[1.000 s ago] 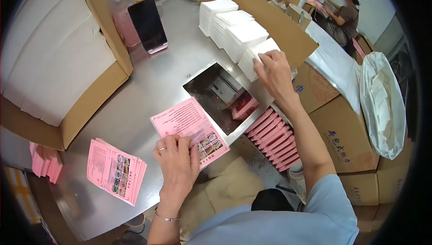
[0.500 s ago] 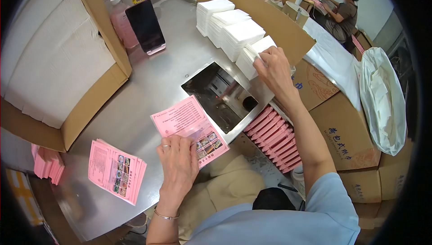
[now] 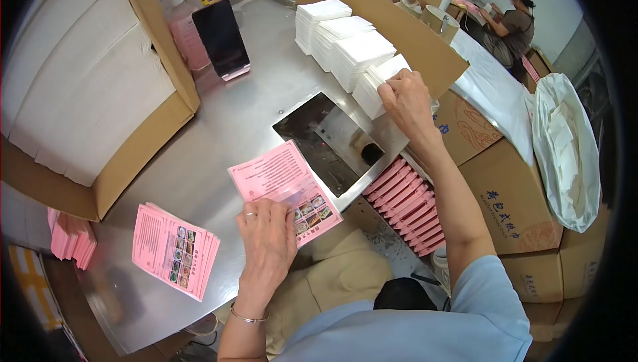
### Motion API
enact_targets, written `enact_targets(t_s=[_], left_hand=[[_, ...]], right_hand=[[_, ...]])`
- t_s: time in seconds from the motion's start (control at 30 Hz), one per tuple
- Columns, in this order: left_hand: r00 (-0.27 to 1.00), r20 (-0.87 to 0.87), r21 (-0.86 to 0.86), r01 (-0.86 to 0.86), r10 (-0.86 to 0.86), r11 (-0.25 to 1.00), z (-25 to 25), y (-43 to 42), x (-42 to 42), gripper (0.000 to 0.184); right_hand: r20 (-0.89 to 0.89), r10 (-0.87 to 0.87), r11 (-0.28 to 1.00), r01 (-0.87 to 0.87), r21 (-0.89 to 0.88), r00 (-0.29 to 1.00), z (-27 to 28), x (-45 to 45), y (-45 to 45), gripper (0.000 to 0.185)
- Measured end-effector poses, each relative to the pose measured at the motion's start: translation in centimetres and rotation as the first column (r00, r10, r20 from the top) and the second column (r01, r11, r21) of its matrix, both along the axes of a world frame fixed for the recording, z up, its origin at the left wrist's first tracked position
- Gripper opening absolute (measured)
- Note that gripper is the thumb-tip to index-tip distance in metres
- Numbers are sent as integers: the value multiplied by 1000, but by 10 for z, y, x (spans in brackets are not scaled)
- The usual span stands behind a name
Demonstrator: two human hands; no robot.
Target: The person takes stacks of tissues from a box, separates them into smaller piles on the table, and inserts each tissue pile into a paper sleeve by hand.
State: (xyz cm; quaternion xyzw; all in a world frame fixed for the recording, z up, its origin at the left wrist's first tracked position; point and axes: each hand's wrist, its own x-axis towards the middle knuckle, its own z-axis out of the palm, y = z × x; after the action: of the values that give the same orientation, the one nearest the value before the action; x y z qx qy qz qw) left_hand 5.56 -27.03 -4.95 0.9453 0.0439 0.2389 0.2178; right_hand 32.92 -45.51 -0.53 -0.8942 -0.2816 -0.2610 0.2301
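My left hand (image 3: 269, 232) has its fingers pressed together on the lower left edge of a pink printed packet (image 3: 276, 173), which lies by the near edge of the metal table's opening. The fingers of my right hand (image 3: 407, 96) pinch at the top of the nearest stack of white folded tissues (image 3: 372, 90). More white stacks (image 3: 359, 50) stand behind it in a row. A pile of pink printed packets (image 3: 174, 249) lies to the left of my left hand.
Rectangular opening (image 3: 329, 139) in the metal table (image 3: 246, 109); pink packets (image 3: 405, 206) in a row below it. Phone (image 3: 221, 38) on a stand, bottles behind. Open carton (image 3: 143, 143) at left. Cartons (image 3: 505, 189) and white bag (image 3: 565, 156) at right. A person (image 3: 512, 26) sits farther back.
The pink packet seen inside the table opening a second ago is gone from there. My right hand stays at the nearest tissue stack, its fingers slightly shifted. My left hand remains on the pink packet.
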Motion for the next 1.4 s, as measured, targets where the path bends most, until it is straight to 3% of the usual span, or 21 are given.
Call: enact_targets(t_s=[0.2, 0.27, 0.3, 0.37, 0.4, 0.43, 0.47, 0.53, 0.6, 0.63, 0.73, 0.83, 0.9, 0.93, 0.97, 1.0, 1.03, 1.13, 1.27, 1.33, 1.4], left_hand=[[1000, 13, -18, 12, -12, 1000, -1, -1, 2, 19], [999, 34, -37, 26, -24, 999, -6, -2, 2, 19], [997, 21, -62, 73, -72, 995, -9, -3, 3, 22], [994, 12, -81, 111, -110, 991, -8, -1, 3, 26], [993, 23, -67, 119, -118, 991, -5, 0, 2, 37], [991, 30, -55, 129, -128, 990, -2, -1, -1, 48], [992, 28, -55, 123, -121, 991, 5, 3, -6, 48], [990, -138, 47, -5, 12, 999, 18, 18, -19, 74], [977, -166, 97, -115, 130, 989, 8, 9, -11, 89], [976, -123, 105, -170, 182, 980, 3, -3, -2, 89], [980, -15, 119, -193, 196, 974, 7, -12, 12, 89], [948, 98, 163, -317, 304, 934, -3, -5, 2, 82], [954, -131, 255, -230, 270, 939, 0, -4, -9, 73], [952, -153, 258, -219, 264, 941, 5, -8, -12, 73], [927, -233, 209, -248, 295, 946, 12, -11, -6, 68], [903, -287, 152, -287, 320, 946, 17, -14, 4, 63], [942, -126, 234, -277, 312, 932, 12, -14, 6, 59], [962, 3, 308, -260, 272, 915, 10, -6, 7, 55], [977, -52, 334, -179, 208, 926, 13, -5, 2, 52], [977, -144, 197, -129, 159, 972, 5, -8, 3, 51], [983, -172, 137, -41, 65, 990, 2, -9, 0, 55]], right_hand=[[40, -11, 1000, 11, -7, 999, -11, 1, -6, 20], [268, -17, 999, 7, 36, 963, -19, 6, -7, 24], [268, -11, 999, 2, 37, 963, -17, 2, -5, 24], [352, 127, 992, -128, -20, 927, -14, -17, 3, 41], [289, 312, 948, -318, -25, 905, -29, -39, 17, 47], [318, 503, 861, -496, -108, 804, -38, -76, 28, 49], [265, 634, 763, -533, -365, 726, -54, -118, 33, 48], [159, 867, 492, -864, -111, 473, -45, -184, 32, 34], [306, 815, 544, -832, -111, 492, -51, -164, 58, 30], [50, 757, 642, -728, -239, 651, -51, -141, 72, 27], [-132, 599, 706, -599, -378, 790, -36, -140, 93, 18], [63, 787, 614, -789, 2, 613, -33, -158, 68, 14], [314, 427, 904, -390, -178, 848, -11, -112, 48, 11], [421, 224, 965, -140, -222, 879, 0, -88, 38, 10], [326, 67, 993, -30, -117, 943, 6, -64, 28, 15], [376, -37, 982, 104, -159, 926, -5, -36, 18, 19], [301, -55, 971, 121, -204, 952, -18, -16, 8, 18], [232, 17, 995, 6, -99, 973, -24, -5, 2, 17], [115, 49, 999, -49, 2, 992, -25, 5, -5, 11], [134, 80, 996, -86, 38, 988, -25, 1, -10, 14], [284, 55, 998, -48, -33, 957, -29, -2, -13, 35]])
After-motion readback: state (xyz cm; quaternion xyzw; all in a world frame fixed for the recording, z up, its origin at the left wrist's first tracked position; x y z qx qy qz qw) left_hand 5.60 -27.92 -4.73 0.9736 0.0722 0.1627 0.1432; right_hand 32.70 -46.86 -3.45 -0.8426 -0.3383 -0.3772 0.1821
